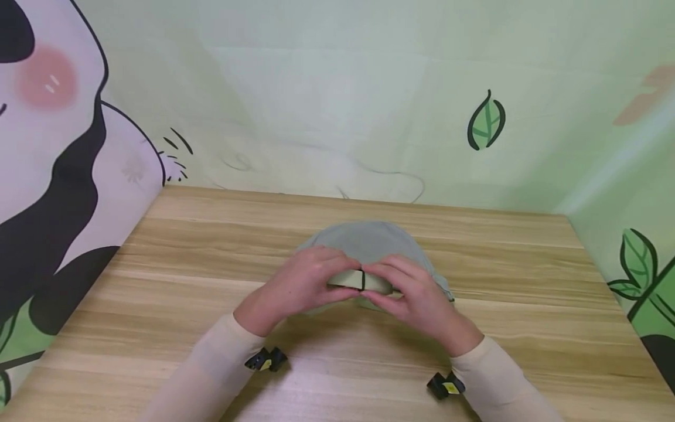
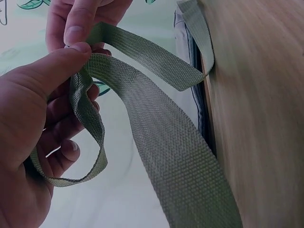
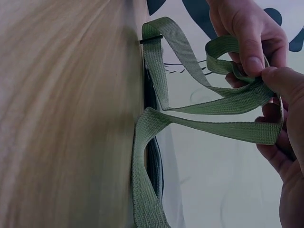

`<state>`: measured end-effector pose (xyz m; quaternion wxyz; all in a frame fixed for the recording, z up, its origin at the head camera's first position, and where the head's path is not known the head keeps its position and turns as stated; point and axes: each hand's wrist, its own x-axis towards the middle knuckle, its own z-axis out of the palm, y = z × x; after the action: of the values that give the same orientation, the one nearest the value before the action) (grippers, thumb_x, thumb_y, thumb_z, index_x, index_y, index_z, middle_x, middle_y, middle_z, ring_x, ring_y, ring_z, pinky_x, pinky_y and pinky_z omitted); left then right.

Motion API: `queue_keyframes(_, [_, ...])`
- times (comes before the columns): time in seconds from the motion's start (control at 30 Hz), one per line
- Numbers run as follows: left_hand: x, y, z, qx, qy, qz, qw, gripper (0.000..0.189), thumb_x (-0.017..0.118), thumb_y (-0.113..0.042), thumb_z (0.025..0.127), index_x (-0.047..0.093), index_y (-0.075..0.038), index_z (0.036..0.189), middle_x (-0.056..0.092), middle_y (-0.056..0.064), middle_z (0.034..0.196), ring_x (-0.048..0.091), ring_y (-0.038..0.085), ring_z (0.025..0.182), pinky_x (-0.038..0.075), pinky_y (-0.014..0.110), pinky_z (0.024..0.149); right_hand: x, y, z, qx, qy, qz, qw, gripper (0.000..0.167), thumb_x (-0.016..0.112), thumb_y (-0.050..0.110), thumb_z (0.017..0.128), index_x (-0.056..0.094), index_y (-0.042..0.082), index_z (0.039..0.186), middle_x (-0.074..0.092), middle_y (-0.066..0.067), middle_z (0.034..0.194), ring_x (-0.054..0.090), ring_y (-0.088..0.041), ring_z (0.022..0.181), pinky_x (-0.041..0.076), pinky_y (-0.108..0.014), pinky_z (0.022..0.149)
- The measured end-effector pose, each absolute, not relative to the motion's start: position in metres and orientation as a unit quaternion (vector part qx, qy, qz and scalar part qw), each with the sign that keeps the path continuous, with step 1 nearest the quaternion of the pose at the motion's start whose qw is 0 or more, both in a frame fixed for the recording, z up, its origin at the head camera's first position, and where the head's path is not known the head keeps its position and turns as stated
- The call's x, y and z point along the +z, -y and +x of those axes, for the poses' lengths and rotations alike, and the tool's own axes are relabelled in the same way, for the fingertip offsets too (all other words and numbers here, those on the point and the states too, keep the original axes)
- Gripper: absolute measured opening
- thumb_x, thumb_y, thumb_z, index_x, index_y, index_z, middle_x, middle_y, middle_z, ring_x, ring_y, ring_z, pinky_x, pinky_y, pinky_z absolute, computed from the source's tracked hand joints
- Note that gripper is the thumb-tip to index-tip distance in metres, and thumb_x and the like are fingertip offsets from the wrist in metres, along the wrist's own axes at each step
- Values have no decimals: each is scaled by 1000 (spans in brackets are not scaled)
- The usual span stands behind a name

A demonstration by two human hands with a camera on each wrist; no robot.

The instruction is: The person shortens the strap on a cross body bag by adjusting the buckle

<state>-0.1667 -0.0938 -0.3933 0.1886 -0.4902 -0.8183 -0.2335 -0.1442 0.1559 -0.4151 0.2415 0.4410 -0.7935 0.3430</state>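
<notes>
A grey bag (image 1: 371,240) with a rounded far edge lies on the wooden table, with a green webbing strap (image 2: 166,137) rising from it. Both hands meet above its near side. My left hand (image 1: 300,281) pinches the strap between thumb and fingers. From the other side, my right hand (image 1: 422,296) pinches it too, the fingertips almost touching. A thin black band (image 1: 362,280) crosses the strap between them. Loops of strap hang around the fingers in both wrist views. A black slider (image 3: 151,39) sits on another stretch of the strap (image 3: 204,104).
The wooden table (image 1: 337,363) reaches back to a pale green printed wall (image 1: 316,117). A panda drawing (image 1: 126,146) covers the left side. Small black wrist devices (image 1: 266,359) sit under both sleeves. A dark zip edge (image 3: 154,166) of the bag shows near the tabletop.
</notes>
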Motion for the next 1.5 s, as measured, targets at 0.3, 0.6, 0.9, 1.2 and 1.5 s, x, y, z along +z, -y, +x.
queue_keyframes(0.3, [-399, 101, -167, -211, 830, -478, 194, 37, 95, -31, 84, 79, -14, 113, 82, -4, 103, 76, 12, 97, 59, 37, 93, -415, -159, -145, 363, 789, 446, 217, 29, 86, 17, 94, 73, 4, 117, 77, -8, 108, 72, -18, 94, 60, -23, 82])
queue_keyframes(0.6, [-407, 113, -168, -269, 839, -450, 148, 44, 96, -28, 83, 77, -11, 119, 82, -1, 112, 76, 15, 98, 61, 38, 93, -414, -166, -149, 378, 768, 458, 237, 26, 78, 27, 101, 74, 5, 115, 79, -7, 103, 73, -18, 89, 61, -28, 82])
queue_keyframes(0.9, [-414, 125, -166, -322, 847, -414, 86, 50, 93, -22, 86, 71, -9, 128, 80, 3, 112, 72, 13, 88, 62, 31, 80, -413, -177, -152, 385, 767, 459, 228, 36, 71, 36, 104, 73, 2, 113, 79, -9, 103, 75, -22, 91, 58, -17, 94])
queue_keyframes(1.2, [-413, 124, -164, -342, 867, -363, -3, 41, 88, -22, 92, 73, -11, 128, 77, -2, 101, 64, 8, 81, 55, 23, 72, -412, -183, -152, 387, 769, 453, 230, 39, 69, 39, 105, 73, 1, 112, 79, -10, 102, 75, -22, 89, 59, -18, 93])
queue_keyframes(1.5, [-414, 125, -166, -358, 861, -361, -29, 28, 83, -15, 96, 74, -7, 121, 73, -1, 90, 60, 6, 78, 55, 22, 67, -411, -185, -152, 391, 766, 455, 232, 40, 68, 38, 106, 73, -1, 113, 79, -12, 102, 74, -24, 91, 55, -13, 98])
